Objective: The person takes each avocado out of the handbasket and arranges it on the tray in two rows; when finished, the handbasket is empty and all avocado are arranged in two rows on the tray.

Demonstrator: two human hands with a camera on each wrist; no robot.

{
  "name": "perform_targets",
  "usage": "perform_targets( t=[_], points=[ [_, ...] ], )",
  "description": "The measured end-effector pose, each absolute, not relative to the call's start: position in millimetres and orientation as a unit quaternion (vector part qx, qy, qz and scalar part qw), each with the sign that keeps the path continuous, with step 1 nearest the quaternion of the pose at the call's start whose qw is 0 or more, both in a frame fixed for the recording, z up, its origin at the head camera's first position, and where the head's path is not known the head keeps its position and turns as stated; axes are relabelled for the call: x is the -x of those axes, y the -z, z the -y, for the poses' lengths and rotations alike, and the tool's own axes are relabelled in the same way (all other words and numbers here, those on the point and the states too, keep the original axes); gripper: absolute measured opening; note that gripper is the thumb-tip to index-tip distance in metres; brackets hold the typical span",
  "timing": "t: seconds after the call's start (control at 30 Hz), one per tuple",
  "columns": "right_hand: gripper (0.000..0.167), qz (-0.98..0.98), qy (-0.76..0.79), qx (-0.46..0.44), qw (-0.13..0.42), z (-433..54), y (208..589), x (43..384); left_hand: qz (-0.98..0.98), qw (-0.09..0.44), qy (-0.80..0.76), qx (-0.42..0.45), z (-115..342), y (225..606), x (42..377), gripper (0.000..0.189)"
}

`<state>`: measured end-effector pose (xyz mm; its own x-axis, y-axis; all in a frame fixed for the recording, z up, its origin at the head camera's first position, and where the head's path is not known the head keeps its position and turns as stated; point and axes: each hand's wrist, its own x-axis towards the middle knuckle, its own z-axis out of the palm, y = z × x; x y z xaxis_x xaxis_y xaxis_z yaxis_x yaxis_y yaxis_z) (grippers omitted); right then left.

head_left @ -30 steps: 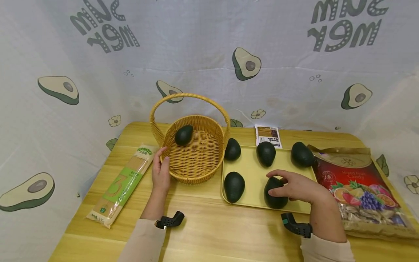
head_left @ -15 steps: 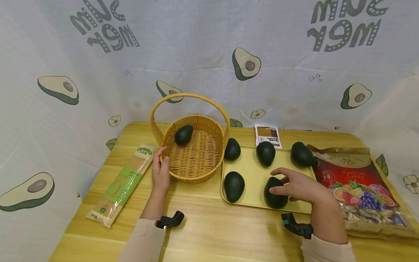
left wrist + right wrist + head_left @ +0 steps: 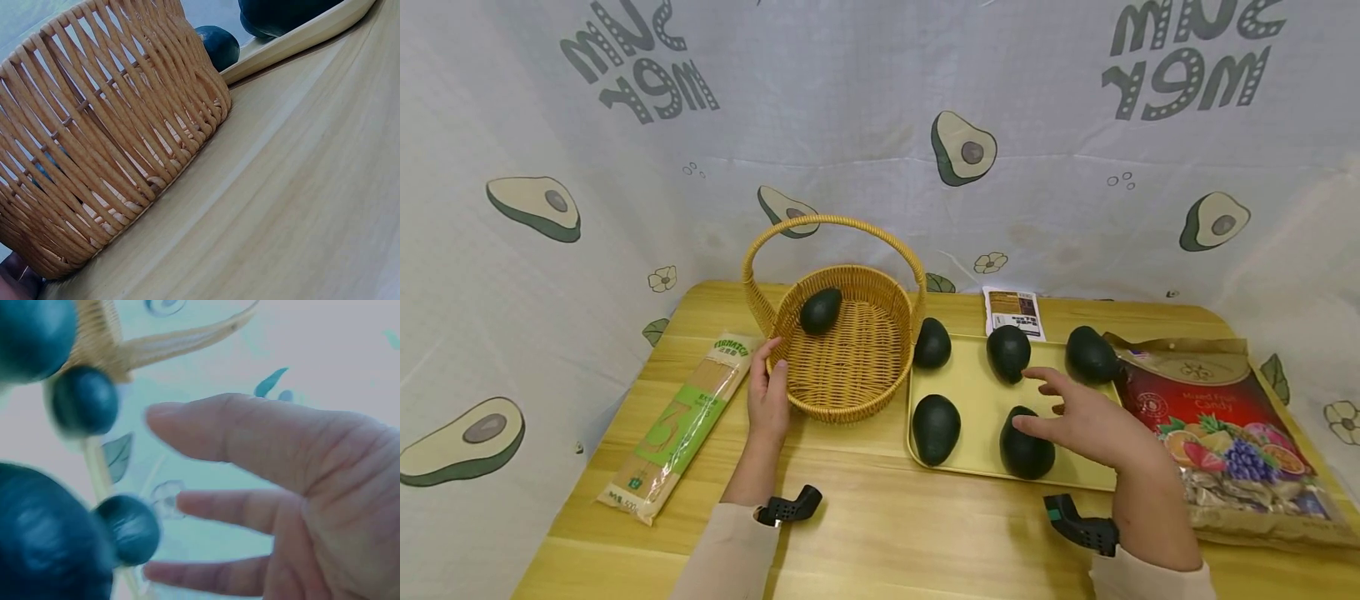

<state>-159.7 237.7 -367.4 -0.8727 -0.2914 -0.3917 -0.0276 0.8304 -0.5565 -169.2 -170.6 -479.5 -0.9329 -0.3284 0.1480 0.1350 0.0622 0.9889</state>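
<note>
My left hand (image 3: pixel 767 400) holds the left side of a round wicker basket (image 3: pixel 850 412), its thumb at the rim. The basket has a tall arched handle, and a dark green avocado (image 3: pixel 821 311) lies inside. In the left wrist view the woven wall (image 3: pixel 112 125) hides most of that hand. My right hand (image 3: pixel 1082 421) hovers with thumb and fingers spread beside the near-right avocado (image 3: pixel 1027 450) on a yellow tray (image 3: pixel 973 408); in the right wrist view a gap separates them. Other avocados on the tray are near left (image 3: pixel 936 429), back left (image 3: pixel 932 343), back middle (image 3: pixel 1008 353) and back right (image 3: pixel 1091 355).
A pack of noodles (image 3: pixel 681 425) lies left of the basket. The red candy bag (image 3: pixel 1225 442) lies at the tray's right edge, and a small white packet (image 3: pixel 1013 312) behind the tray. A printed curtain (image 3: pixel 850 125) hangs along the table's back.
My right hand has lifted slightly off the near-right avocado, its fingers spreading wider. That avocado has shifted a little to the left. My left hand and the basket have stayed put.
</note>
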Motion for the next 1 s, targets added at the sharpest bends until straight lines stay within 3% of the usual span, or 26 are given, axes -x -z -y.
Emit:
perform_targets(
  t=[0.13,0.43,0.6,1.0],
  points=[
    [0.087,-0.931,0.31,0.102,0.161,-230.6,349.8,147.4,0.707,0.17,0.683,-0.069,170.7,479.9,169.8,0.043],
    [0.056,-0.899,0.378,0.221,0.009,-183.9,336.7,122.7,0.702,0.172,0.687,-0.073,170.9,479.6,170.5,0.041],
    [0.045,-0.885,0.384,0.262,0.002,-153.4,343.9,116.6,0.705,0.172,0.684,-0.077,170.8,479.0,170.8,0.041],
    [0.038,-0.841,0.467,0.273,0.01,-84.3,363.4,118.6,0.701,0.174,0.687,-0.073,171.2,479.7,170.9,0.041]
  ],
)
